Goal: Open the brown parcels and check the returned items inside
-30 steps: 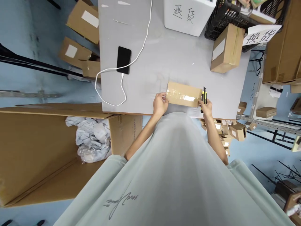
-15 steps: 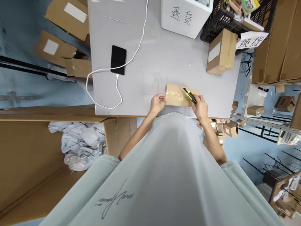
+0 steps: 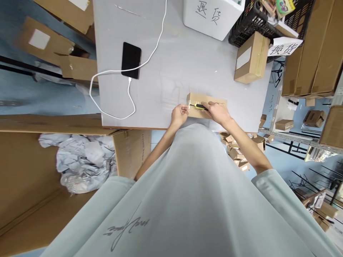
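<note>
A small taped cardboard box (image 3: 197,113) lies flat near the front edge of the grey table. My right hand (image 3: 219,112) is closed around a yellow and black box cutter (image 3: 199,106), held low over the box top. Its tip points left, to the box's left end along the tape line; whether the blade is in the tape I cannot tell. At that same left end, my left hand (image 3: 179,115) grips the box's edge with bent fingers.
On the table (image 3: 166,67) a black phone (image 3: 131,59) lies with a white cable (image 3: 108,71). Farther back stand a white foam bin (image 3: 213,19), a black crate (image 3: 245,26) and a taped carton (image 3: 252,59). A big open carton (image 3: 32,171) with crumpled packaging (image 3: 85,157) is at lower left.
My right hand has moved left over the box with the box cutter, whose tip has gone from mid-box to the left end. My left hand stays at the box's left end.
</note>
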A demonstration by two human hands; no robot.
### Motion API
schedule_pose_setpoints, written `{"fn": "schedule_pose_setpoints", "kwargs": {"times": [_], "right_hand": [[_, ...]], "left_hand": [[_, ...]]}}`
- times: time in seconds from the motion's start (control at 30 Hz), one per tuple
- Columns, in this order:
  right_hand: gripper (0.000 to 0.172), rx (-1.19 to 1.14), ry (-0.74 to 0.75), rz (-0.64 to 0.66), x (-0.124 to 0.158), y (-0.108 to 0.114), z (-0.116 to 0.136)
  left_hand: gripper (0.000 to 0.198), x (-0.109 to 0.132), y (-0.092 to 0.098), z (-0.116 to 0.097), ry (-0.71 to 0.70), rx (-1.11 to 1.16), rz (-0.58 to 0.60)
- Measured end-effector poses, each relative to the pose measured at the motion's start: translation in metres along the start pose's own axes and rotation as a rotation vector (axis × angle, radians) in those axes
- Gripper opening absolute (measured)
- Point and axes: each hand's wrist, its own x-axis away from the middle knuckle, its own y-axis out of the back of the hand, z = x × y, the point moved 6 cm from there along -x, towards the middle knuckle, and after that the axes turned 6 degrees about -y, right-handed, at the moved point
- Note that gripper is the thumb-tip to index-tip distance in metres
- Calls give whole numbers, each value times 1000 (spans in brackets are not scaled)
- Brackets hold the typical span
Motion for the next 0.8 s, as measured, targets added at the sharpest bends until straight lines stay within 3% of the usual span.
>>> {"fn": "schedule_pose_setpoints", "kwargs": {"times": [0.8], "right_hand": [[49,71,35,-6,-13,0,1]], "left_hand": [[17,-1,0,-1,-26,7,-1]]}}
